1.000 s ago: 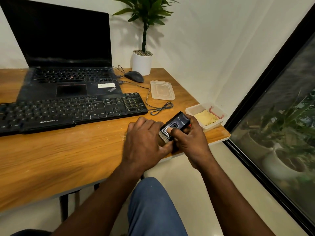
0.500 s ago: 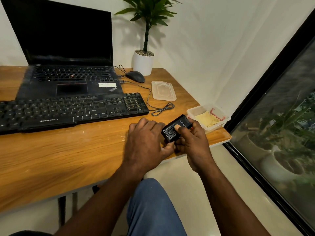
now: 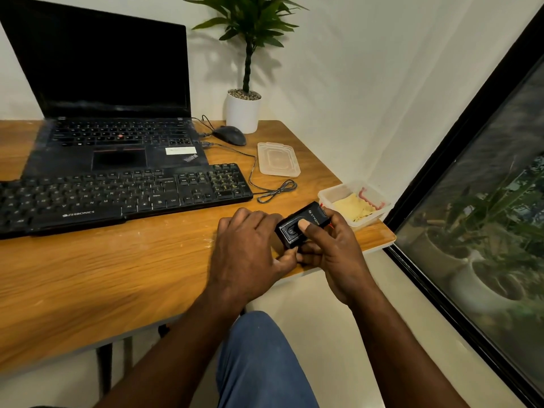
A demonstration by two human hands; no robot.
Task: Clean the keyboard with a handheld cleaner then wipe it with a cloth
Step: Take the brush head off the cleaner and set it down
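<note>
Turned face-up since a second ago, the handheld cleaner (image 3: 315,214) sits gripped by both hands' curled fingers (image 3: 307,254), right hand (image 3: 335,260) thumbing its switch, left hand (image 3: 250,254) nearer the keyboard (image 3: 117,195), which stretches crosswise up-left of them.

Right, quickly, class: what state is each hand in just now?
Left hand: curled round the left end of the handheld cleaner, thumb beneath it.
Right hand: grips the handheld cleaner, thumb on top.
</note>
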